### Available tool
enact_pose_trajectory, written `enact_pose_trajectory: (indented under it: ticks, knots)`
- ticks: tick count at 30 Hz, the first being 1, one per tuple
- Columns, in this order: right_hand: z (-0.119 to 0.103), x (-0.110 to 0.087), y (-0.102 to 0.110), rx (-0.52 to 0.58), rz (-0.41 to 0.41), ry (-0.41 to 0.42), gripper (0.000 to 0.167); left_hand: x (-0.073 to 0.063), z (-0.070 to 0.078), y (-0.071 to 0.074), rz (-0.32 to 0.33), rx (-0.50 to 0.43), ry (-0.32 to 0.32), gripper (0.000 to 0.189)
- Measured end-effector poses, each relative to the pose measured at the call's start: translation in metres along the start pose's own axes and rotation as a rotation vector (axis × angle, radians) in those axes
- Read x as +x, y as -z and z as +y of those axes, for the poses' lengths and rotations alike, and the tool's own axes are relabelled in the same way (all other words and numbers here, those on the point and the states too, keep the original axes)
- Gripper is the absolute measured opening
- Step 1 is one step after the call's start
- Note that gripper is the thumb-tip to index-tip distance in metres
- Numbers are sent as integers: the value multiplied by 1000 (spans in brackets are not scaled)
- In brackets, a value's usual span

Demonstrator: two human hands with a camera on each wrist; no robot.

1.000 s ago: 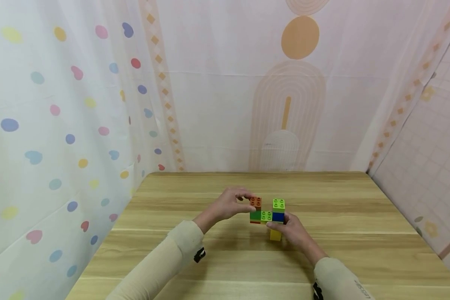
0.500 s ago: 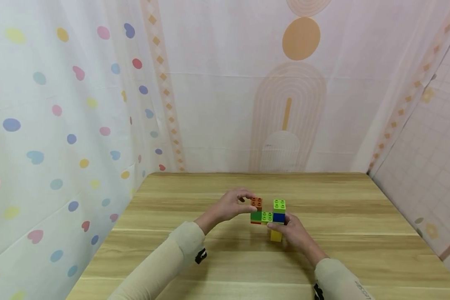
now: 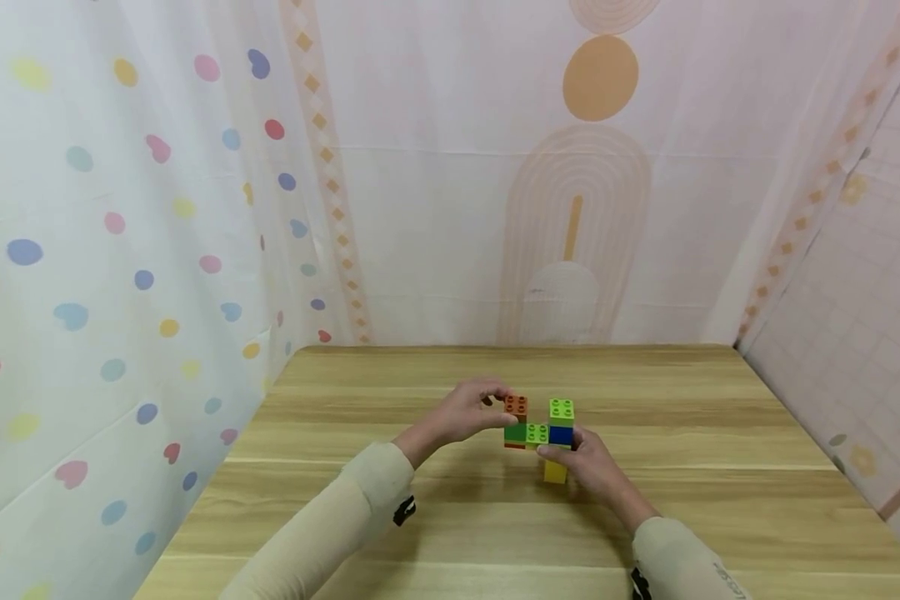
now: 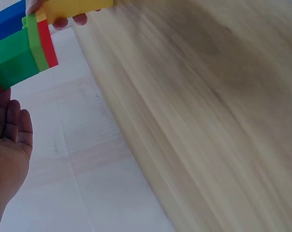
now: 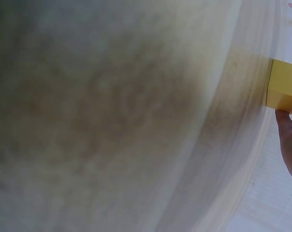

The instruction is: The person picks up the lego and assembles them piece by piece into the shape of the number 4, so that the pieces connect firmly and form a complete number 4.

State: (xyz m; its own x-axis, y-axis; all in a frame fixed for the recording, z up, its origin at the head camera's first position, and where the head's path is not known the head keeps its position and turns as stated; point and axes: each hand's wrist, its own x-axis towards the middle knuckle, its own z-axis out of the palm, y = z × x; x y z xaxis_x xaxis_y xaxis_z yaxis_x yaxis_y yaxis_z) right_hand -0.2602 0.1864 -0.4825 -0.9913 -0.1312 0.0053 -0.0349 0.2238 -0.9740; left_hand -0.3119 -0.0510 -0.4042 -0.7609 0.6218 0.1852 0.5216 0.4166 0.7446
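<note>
A small structure of toy building blocks stands toward the right of the table's middle. On its left side, a reddish-brown block tops a green block, with a thin red layer underneath. A lime block bridges to the right column, where another lime block caps a blue block above a yellow block. My left hand pinches the brown block between thumb and fingers. Low on the right column, my right hand grips the structure, its thumb across the front.
The wooden table has a patterned curtain behind its far edge. A dotted curtain hangs along the left side, and a pale wall covering lines the right.
Both hands and the block structure have shifted very slightly to the right in the head view. The grip of each hand looks the same.
</note>
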Motion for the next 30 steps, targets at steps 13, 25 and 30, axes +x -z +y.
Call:
enact_pose_trajectory:
  ticks: [13,25,30]
  knots:
    - [5,-1,-2,25,-11,0,47,-2,-6,-10,50,-25,13,33]
    - [3,0,0,17,-24,-3,50,-2,-12,-13,64,-68,25,32]
    - [2,0,2,3,-27,8,50,0,-10,-12,60,-48,7,30]
